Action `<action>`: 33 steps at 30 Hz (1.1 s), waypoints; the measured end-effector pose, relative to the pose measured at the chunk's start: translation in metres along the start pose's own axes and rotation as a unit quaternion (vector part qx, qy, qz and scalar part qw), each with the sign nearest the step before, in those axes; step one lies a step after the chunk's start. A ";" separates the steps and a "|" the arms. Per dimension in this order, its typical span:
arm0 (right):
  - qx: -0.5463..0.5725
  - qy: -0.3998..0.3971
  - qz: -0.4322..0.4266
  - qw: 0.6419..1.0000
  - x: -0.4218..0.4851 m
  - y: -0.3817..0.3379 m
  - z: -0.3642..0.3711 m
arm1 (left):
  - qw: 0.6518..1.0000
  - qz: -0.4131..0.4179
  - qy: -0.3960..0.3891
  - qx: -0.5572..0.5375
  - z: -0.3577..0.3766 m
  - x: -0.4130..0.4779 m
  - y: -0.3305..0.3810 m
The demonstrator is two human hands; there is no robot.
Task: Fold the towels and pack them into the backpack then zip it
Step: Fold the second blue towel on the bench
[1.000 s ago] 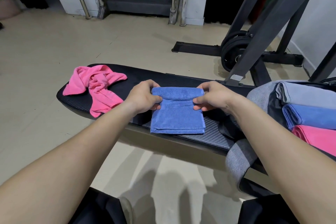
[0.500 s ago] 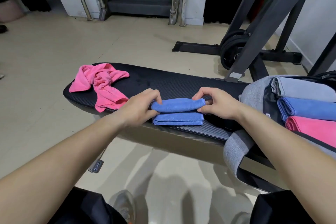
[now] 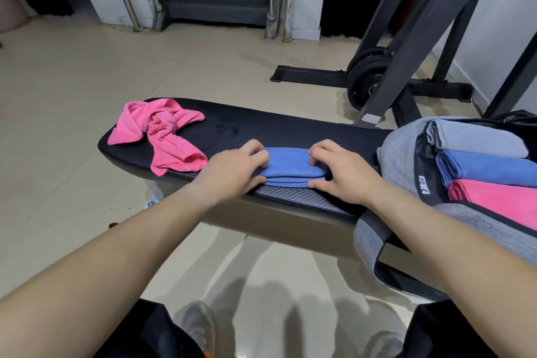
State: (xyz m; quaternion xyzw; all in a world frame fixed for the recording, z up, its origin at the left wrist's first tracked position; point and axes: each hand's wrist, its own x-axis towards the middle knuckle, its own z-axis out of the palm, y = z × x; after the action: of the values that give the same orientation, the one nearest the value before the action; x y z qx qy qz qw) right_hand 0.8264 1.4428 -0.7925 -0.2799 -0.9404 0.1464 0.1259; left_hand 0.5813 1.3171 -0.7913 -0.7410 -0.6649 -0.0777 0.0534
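The left hand (image 3: 232, 173) and right hand (image 3: 347, 176) are pinching the two ends of the folded blue towel (image 3: 286, 164), mid-frame on the bench (image 3: 290, 128); the backpack (image 3: 399, 151) is gaping at the right edge; if either pinch is slackening during the lift, those stacked layers are likely springing open.

A bare strip of the bench (image 3: 261, 128) is left behind the folded blue towel (image 3: 286, 166). Passage to the left is closed by the crumpled pink towel (image 3: 162, 136), passage to the right by the backpack (image 3: 398, 151), just beside the right hand (image 3: 345, 177).
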 end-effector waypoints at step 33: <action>-0.078 -0.002 0.210 0.975 0.048 -0.027 0.046 | 0.995 -0.098 -0.027 -0.026 0.035 0.057 0.030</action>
State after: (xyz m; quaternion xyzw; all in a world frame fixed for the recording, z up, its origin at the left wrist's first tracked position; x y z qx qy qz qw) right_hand 0.7597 1.4383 -0.8182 -0.4797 -0.8695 0.0960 0.0685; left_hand 0.6182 1.3758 -0.8141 -0.6755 -0.7329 -0.0800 0.0079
